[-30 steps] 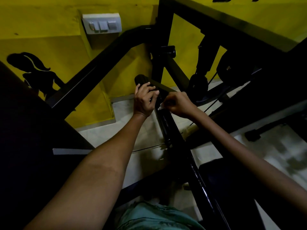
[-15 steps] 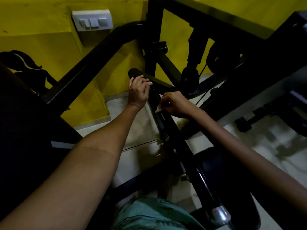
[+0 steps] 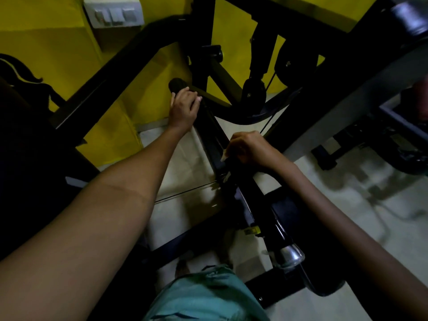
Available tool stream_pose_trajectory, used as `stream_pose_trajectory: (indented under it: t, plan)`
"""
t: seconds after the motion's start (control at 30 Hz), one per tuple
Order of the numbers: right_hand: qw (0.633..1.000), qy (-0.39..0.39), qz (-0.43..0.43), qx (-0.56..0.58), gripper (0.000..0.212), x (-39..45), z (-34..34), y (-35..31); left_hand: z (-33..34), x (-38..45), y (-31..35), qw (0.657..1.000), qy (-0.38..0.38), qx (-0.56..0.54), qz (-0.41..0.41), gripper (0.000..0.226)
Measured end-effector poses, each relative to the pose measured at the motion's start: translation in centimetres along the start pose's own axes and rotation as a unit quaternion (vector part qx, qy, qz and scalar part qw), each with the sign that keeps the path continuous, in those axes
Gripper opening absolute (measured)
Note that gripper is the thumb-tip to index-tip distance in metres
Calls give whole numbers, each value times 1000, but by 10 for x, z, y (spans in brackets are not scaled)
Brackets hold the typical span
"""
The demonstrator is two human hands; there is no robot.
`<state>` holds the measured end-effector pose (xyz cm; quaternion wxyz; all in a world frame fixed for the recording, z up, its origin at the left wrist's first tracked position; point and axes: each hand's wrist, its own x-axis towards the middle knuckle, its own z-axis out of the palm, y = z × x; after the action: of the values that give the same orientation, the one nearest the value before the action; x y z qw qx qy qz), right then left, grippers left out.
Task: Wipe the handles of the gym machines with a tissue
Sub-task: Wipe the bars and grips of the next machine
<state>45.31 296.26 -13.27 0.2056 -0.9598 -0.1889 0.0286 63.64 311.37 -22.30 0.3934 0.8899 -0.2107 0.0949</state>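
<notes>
Landmark: the long black machine arm [image 3: 215, 140], which runs from the foam-covered handle [image 3: 177, 85] at its far end down toward a chrome cap [image 3: 290, 257] at its near end.

Left hand [image 3: 184, 107]: fingers curled over the arm just below the foam handle, gripping it. The rounded black end of the handle sticks out past the fingertips, toward the yellow wall [image 3: 58, 54].

Right hand [image 3: 249, 148]: lower on the same arm, roughly midway between the handle and the chrome cap. Fingers are closed around the arm with a tissue [image 3: 224, 156] pinched underneath; only a small white edge of the tissue shows at the side of the fist facing the left hand, pressed against the black metal. The rest of the tissue is hidden by the fingers.

The two hands are apart, with a bare stretch of arm between them.

Surroundings relative to the arm: a white switch plate [image 3: 113, 12] is on the wall above and left of the handle. A pale tiled floor [image 3: 185, 158] lies under the arm. Black frame members cross behind the handle. Teal shorts [image 3: 203, 295] show at the bottom edge, near the chrome-cap end. Lighting is dim; fine details of the frame are hard to read.
</notes>
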Motion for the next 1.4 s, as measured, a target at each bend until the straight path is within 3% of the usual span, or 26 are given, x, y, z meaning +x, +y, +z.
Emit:
stream_pose_trajectory:
  t: [0.13,0.3,0.67,1.0,1.17,1.4]
  plan:
    - [1000,-2,20,-13,14,1,-1,-2,-13,0,7,997,-66,25,-12,31]
    - [999,3,20,-41,12,-3,-4,-8,-22,-14,37,986,-134,80,-61,48]
    - [998,0,19,-53,19,-56,-6,-19,-21,-119,89,981,-110,127,-95,42]
    - [998,-13,59,31,16,-108,-19,-39,-42,-178,153,983,-105,138,-53,33]
    - [987,84,103,89,23,-140,-14,-35,-48,-187,186,977,-160,136,-27,25]
    - [968,156,187,61,18,-197,-21,-35,-50,-211,229,966,-210,149,34,24]
